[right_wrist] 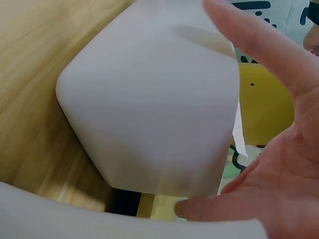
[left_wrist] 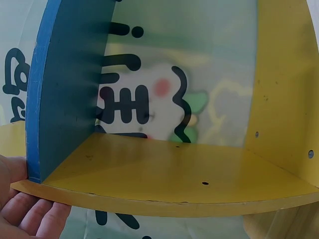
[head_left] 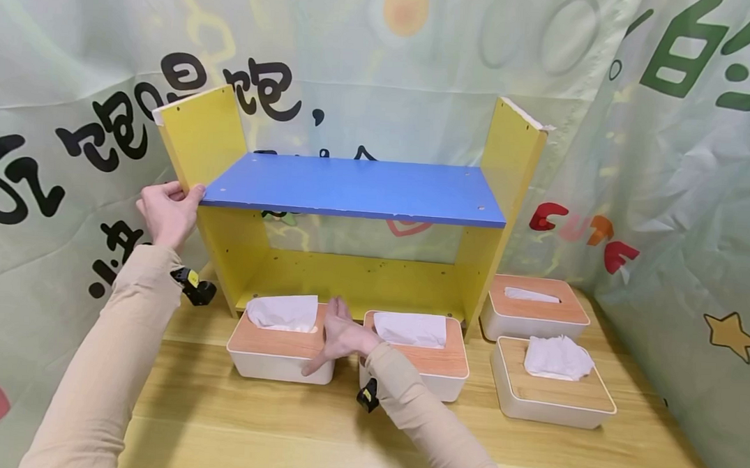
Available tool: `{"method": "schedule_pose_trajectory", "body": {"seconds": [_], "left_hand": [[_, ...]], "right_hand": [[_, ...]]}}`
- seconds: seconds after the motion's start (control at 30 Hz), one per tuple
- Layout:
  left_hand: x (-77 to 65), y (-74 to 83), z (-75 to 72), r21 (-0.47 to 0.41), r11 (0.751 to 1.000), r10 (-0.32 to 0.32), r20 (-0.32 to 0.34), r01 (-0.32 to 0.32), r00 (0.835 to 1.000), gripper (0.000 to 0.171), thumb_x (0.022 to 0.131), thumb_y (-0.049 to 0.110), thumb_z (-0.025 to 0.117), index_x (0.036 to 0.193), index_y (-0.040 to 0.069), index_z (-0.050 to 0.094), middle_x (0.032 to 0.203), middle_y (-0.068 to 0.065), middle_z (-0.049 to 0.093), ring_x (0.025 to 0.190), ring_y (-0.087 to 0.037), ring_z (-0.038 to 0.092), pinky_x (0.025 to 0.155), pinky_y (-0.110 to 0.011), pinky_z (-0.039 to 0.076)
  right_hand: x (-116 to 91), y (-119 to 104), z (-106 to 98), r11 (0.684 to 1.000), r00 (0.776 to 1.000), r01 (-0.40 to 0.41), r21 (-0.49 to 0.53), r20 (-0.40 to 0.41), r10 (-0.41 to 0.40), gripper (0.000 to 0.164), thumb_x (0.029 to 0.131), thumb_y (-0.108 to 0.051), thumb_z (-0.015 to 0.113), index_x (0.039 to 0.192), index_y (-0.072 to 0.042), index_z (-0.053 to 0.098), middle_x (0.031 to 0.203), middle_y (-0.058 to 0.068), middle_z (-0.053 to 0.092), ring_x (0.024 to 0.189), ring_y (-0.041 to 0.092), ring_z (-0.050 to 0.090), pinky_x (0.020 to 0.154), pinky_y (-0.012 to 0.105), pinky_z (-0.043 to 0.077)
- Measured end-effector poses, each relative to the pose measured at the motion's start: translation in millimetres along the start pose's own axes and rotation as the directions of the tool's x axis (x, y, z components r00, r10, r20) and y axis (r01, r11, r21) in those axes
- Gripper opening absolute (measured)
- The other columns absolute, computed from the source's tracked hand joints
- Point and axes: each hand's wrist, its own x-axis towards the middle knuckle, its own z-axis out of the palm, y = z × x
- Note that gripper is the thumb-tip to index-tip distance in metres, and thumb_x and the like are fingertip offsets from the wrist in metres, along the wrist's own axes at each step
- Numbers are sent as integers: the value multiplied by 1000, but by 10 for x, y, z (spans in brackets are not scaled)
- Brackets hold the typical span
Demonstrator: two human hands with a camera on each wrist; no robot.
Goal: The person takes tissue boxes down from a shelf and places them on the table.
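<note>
My left hand [head_left: 170,214] grips the left side panel of a yellow shelf [head_left: 205,132], at the height of its blue board [head_left: 352,187]. In the left wrist view the thumb lies by the blue board's corner and the other fingers curl under the yellow panel [left_wrist: 149,172]. Stretched wide, my right hand [head_left: 339,337] spans the right end of a tissue box [head_left: 275,366] with a wood-look lid, thumb toward the front and fingers toward the shelf. The box's white end wall [right_wrist: 149,99] fills much of the right wrist view, between thumb and fingers.
A second tissue box [head_left: 446,387] stands close on the right, under my right wrist. Two more boxes, one behind [head_left: 534,325] and one in front [head_left: 549,409], sit right of the shelf on the wooden table [head_left: 247,431]. Printed cloth [head_left: 684,205] hangs around the table.
</note>
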Motion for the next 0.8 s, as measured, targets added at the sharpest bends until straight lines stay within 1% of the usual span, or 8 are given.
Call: {"method": "schedule_pose_trajectory", "body": {"seconds": [0.07, 0.23, 0.4, 0.5, 0.67, 0.77, 0.8], "left_hand": [[0, 2, 0, -2, 1000, -2, 1, 2, 1000, 48, 91, 37, 70, 127, 5, 69, 52, 35, 42, 125, -13, 32, 114, -34, 25], [-8, 8, -6, -14, 1000, -8, 1, 8, 1000, 48, 91, 37, 70, 127, 5, 69, 53, 36, 42, 116, -6, 29, 113, -34, 25], [-20, 21, -12, -23, 1000, -20, -1, 20, 1000, 48, 91, 36, 71, 128, 6, 68, 55, 36, 42, 122, -9, 30, 114, -33, 25], [-22, 29, -20, -30, 999, -32, -2, 32, 999, 48, 91, 37, 71, 129, 7, 68, 54, 35, 42, 121, -8, 30, 114, -32, 25], [-25, 28, -36, -40, 999, -34, -6, 34, 999, 47, 91, 38, 71, 128, 8, 69, 51, 37, 43, 106, 2, 27, 113, -32, 25], [-38, 20, -45, -36, 999, -35, -9, 35, 999, 48, 92, 40, 70, 129, 10, 69, 56, 37, 44, 102, 4, 25, 112, -31, 26], [-46, 16, -49, -34, 999, -38, -9, 38, 999, 50, 92, 42, 69, 130, 10, 68, 62, 35, 46, 104, 3, 26, 112, -31, 27]], "right_hand": [[-8, -5, -10, 1000, 1000, 10, 22, 0, -10, 144, 66, -47, 93, 159, 4, -4, 168, 24, -10, 158, 33, -4, 128, 44, 11], [-45, 20, -74, 993, 998, 68, 100, -5, -68, 139, 75, -52, 85, 159, 0, -13, 166, 20, -19, 157, 31, -12, 128, 46, 7], [-102, 64, -156, 977, 992, 126, 174, -35, -121, 133, 80, -54, 79, 159, -3, -16, 166, 14, -23, 157, 28, -15, 128, 48, 5], [-158, 85, -211, 967, 985, 167, 192, -67, -157, 131, 81, -53, 79, 159, -5, -14, 167, 12, -22, 157, 27, -14, 128, 48, 5], [-270, 159, -296, 955, 974, 213, 206, -126, -190, 127, 81, -54, 79, 162, -12, -10, 170, 7, -14, 158, 24, -8, 127, 50, 11], [-365, 227, -345, 945, 965, 232, 232, -178, -194, 122, 81, -53, 79, 163, -17, -4, 171, 5, -5, 159, 25, 2, 126, 51, 16], [-399, 248, -358, 939, 960, 242, 243, -198, -196, 119, 82, -52, 79, 164, -18, -1, 172, 6, -1, 159, 27, 8, 126, 52, 19]]}}
